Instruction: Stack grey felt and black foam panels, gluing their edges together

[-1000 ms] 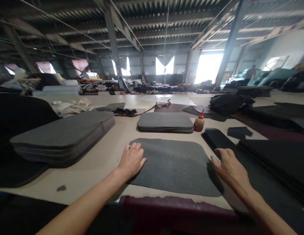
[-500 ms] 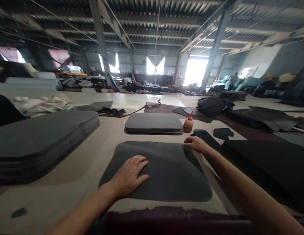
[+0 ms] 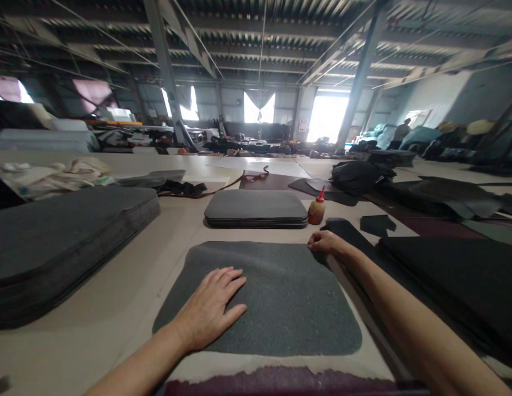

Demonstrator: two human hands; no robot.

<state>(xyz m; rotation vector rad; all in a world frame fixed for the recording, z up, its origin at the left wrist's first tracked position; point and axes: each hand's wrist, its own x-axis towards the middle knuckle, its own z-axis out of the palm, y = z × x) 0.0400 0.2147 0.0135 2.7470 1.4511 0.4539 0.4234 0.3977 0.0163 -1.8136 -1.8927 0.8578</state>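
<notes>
A dark grey sheet point(image 3: 272, 297) with rounded corners lies on the table in front of me. My left hand point(image 3: 216, 305) rests flat on its left half, fingers spread. At the sheet's far right corner, my right hand point(image 3: 321, 242) is closed, thumb and fingertips pinching the edge. Just beyond the sheet sits a neat stack of similar rounded pieces point(image 3: 256, 206). A squeeze bottle point(image 3: 317, 210) with a red nozzle and brownish contents stands beside that stack, a little past my right hand.
A thick pile of dark grey sheets point(image 3: 70, 236) fills the left side. Black material point(image 3: 453, 280) is stacked on the right, near a small dark scrap point(image 3: 377, 224). Pale cloth point(image 3: 58, 176) lies at the back left. A person point(image 3: 400, 133) stands far off at the right.
My right fingers have curled in more at the sheet's corner, and the dark shaded area there has shrunk. My left hand stays flat on the sheet. The view has shifted slightly.
</notes>
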